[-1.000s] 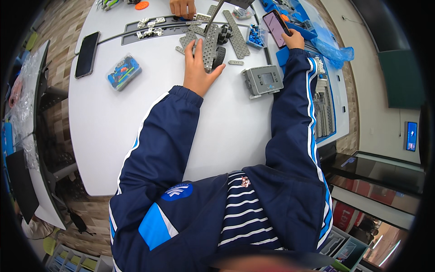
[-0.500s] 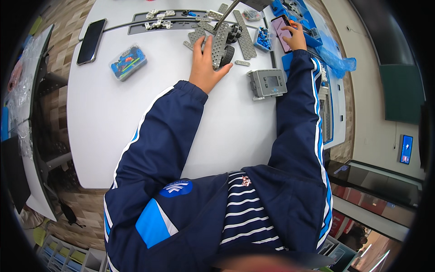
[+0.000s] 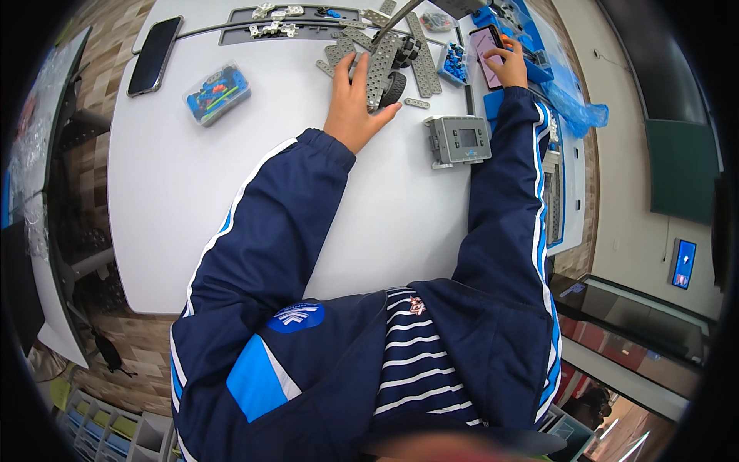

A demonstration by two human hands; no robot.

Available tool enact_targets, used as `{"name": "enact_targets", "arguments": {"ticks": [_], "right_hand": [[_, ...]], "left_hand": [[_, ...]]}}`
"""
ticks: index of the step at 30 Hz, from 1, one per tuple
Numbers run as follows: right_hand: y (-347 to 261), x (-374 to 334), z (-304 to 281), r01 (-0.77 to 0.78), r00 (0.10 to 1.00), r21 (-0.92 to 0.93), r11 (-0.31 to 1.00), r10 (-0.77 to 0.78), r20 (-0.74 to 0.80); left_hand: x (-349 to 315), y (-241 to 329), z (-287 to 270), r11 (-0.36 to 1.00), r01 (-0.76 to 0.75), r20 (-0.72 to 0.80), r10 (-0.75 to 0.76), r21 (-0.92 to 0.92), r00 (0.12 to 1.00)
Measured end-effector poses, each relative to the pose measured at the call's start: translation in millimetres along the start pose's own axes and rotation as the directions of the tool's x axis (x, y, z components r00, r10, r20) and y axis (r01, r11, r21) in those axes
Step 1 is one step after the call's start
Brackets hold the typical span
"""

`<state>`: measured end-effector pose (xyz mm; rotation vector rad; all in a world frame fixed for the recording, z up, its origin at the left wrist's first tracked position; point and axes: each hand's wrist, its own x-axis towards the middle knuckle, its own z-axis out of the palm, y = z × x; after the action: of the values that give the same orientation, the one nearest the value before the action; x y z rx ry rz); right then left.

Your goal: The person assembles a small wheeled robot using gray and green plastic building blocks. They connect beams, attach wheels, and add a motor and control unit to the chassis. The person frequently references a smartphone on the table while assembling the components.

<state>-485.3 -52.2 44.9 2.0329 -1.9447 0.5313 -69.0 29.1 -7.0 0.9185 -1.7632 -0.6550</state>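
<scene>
My left hand [image 3: 354, 112] is open, its thumb spread from the fingers, whose tips lie along the left side of a grey perforated construction model [image 3: 378, 73]. Black tyred wheels [image 3: 393, 88] stand on the model's right side, and the thumb reaches just below the nearer one. Over at the right, my right hand [image 3: 509, 69] is at a phone [image 3: 486, 48] with a lit pinkish screen. Its thumb and forefinger are slightly apart at the screen, not wrapped round the phone. A grey control box [image 3: 459, 140] with a small display sits between my forearms.
A clear box of colourful parts [image 3: 218, 94] and a dark phone [image 3: 155, 58] lie at the left. Blue connectors [image 3: 454, 61] fill a small tub near the right hand. Grey perforated plates [image 3: 423, 58] lie behind the model. A blue plastic bag [image 3: 581, 115] hangs over the right edge.
The view has shifted slightly. My right thumb and forefinger have drawn closer together at the phone screen. My left hand stays beside the model.
</scene>
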Motion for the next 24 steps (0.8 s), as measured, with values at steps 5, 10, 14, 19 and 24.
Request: {"name": "enact_targets", "arguments": {"ticks": [5,10,14,19,24], "right_hand": [[-8,-1,-4,-0.102,0.995,0.038,0.994,0.102,0.004],[-7,1,-3,-0.122,0.991,0.039,0.992,0.12,0.057],[0,2,-2,-0.047,0.997,0.029,0.998,0.045,0.057],[2,2,-1,-0.045,0.997,-0.011,0.999,0.045,0.065],[-2,1,-4,-0.026,0.999,0.029,0.999,0.024,0.049]], "left_hand": [[0,-1,0,1.0,-0.003,-0.005,0.003,0.001,1.0],[-1,-2,0,1.0,-0.003,-0.002,0.003,0.008,1.0],[-1,-3,2,1.0,-0.004,-0.015,0.005,0.016,1.0],[-2,-3,2,1.0,0.008,-0.026,-0.007,0.021,1.0],[-2,-2,2,1.0,0.017,-0.019,-0.017,0.014,1.0]]}}
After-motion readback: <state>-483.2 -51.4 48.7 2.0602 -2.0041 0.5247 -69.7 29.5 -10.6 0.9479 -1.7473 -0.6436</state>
